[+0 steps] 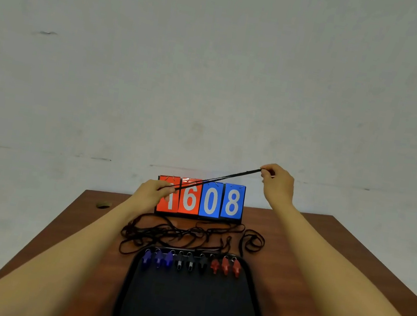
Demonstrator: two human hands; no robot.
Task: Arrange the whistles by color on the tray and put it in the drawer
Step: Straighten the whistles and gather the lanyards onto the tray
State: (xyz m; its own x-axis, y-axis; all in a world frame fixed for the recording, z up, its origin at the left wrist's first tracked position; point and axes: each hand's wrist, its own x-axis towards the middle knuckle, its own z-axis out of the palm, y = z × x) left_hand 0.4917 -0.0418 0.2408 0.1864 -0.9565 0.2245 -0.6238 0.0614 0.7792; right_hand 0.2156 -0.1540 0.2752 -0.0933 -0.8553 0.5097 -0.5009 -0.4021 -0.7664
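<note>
A black tray [190, 306] lies on the brown table near me. Along its far edge stand three blue whistles [158, 258], three black whistles [191, 263] and three red whistles [225, 266] in a row. Their black cords [179, 234] lie tangled on the table behind the tray. My left hand [152, 192] pinches one end of a black cord [217, 179] in front of the scoreboard. Raised higher, my right hand [278, 180] pinches the other end. The cord is stretched taut between them.
A flip scoreboard [200, 199] reading 1608 stands at the back of the table [77, 233], red cards left, blue cards right. A small round hole [103, 205] sits near the table's left edge. A pale wall rises behind.
</note>
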